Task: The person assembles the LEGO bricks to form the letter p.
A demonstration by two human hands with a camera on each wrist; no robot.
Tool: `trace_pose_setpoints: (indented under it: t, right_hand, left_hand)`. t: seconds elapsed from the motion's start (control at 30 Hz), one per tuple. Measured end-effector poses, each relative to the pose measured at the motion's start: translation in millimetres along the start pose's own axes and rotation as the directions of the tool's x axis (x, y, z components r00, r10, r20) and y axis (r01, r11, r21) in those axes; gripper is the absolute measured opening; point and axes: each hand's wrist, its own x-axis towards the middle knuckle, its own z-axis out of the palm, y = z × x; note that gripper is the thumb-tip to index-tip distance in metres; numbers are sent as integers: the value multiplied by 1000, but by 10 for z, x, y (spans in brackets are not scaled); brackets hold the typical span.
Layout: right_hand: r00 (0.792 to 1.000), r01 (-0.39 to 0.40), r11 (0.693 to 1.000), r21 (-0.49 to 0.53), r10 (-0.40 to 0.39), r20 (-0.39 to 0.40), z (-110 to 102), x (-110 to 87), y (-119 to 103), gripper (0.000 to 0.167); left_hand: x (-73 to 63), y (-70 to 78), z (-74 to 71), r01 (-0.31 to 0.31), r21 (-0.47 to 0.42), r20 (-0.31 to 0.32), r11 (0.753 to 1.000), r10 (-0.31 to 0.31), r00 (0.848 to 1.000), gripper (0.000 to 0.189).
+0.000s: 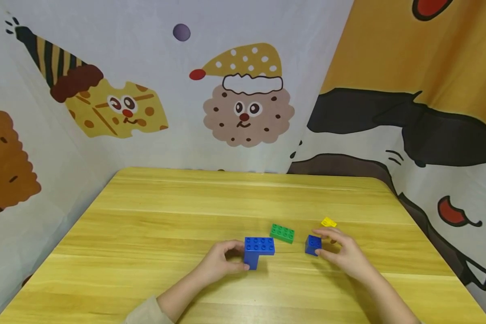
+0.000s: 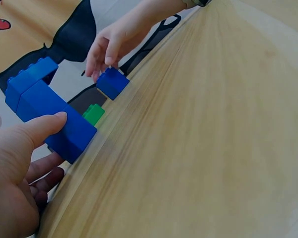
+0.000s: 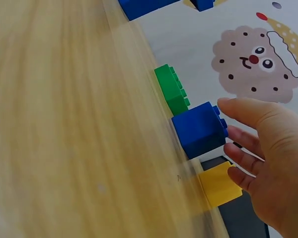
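My left hand (image 1: 222,261) holds a stack of blue building bricks (image 1: 259,245), pinched low down between thumb and fingers. A long eight-stud brick lies on top of the stack and overhangs to the right. In the left wrist view the thumb presses the side of the stack (image 2: 57,114). To the right, a smaller blue brick (image 1: 313,245) sits on the table, studs up. My right hand (image 1: 346,254) is around its right side, thumb and fingers spread. In the right wrist view the right thumb tip is by the brick's studded edge; firm contact cannot be told.
A green eight-stud brick (image 1: 282,233) lies between the two blue pieces, slightly farther back. Behind the right hand is a yellow brick (image 1: 328,222). The wooden table (image 1: 178,202) ends at a printed cloth backdrop (image 1: 178,153) along the back and sides.
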Motion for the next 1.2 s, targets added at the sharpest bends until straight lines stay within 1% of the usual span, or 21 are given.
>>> trace_pose_setpoints:
  t: [0.17, 0.2, 0.23, 0.37, 0.53, 0.7, 0.8, 0.93, 1.2]
  right_hand:
    - [1000, -5, 1000, 0, 5, -5, 27, -3, 26, 48]
    - [1000, -10, 1000, -3, 10, -6, 33, -3, 31, 48]
    - [1000, -13, 1000, -7, 13, -7, 39, -4, 37, 49]
    - [1000, -30, 999, -13, 30, 0, 53, -5, 58, 49]
    - [998, -59, 998, -16, 59, 20, 67, -7, 72, 47]
    - [994, -101, 995, -25, 102, 41, 78, -20, 75, 46]
    - [992, -119, 993, -20, 120, 49, 83, -27, 76, 46]
    - [991, -126, 992, -15, 127, 50, 83, -30, 75, 45]
    - [990, -136, 991, -2, 136, 48, 77, -27, 61, 44]
  left_hand:
    - [-2, 1, -1, 5, 4, -6, 1000, -5, 1000, 42]
    - [-3, 1, -4, 2, -4, -7, 1000, -2, 1000, 43]
    - [7, -41, -3, 1, -4, -9, 1000, -1, 1000, 44]
    - [4, -44, -12, -21, -27, -22, 999, 21, 1000, 47]
    - [-9, -17, -18, -33, -36, -56, 999, 31, 998, 53]
    - [-19, 36, -16, -48, -47, -85, 998, 44, 995, 53]
    - [-19, 62, -12, -67, -64, -107, 996, 59, 992, 53]
    - [-19, 78, -3, -85, -66, -134, 994, 76, 988, 53]
    - [-15, 106, 15, -88, -35, -163, 995, 81, 983, 50]
